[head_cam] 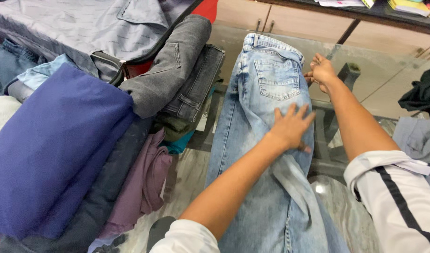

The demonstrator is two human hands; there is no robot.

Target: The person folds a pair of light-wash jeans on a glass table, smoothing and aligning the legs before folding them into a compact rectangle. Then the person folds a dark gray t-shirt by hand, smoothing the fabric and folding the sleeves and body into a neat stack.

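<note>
Honestly, the light-blue jeans [266, 140] spread lengthwise on the glass table [365, 84] look floppy and a bit heavy, so the left hand [290, 127] presses flat with fingers splayed mid-leg while the right hand [322, 70] pinches the hip edge at 2 o'clock, probably the best grip.

Glass table [374, 75] under light blue jeans [266, 140], beside a heap of folded clothes [130, 154].

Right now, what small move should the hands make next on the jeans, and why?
Probably fold the waist toward the legs: the left hand presses flat mid-way down the light blue jeans, and the right hand pinches their waist edge.
</note>
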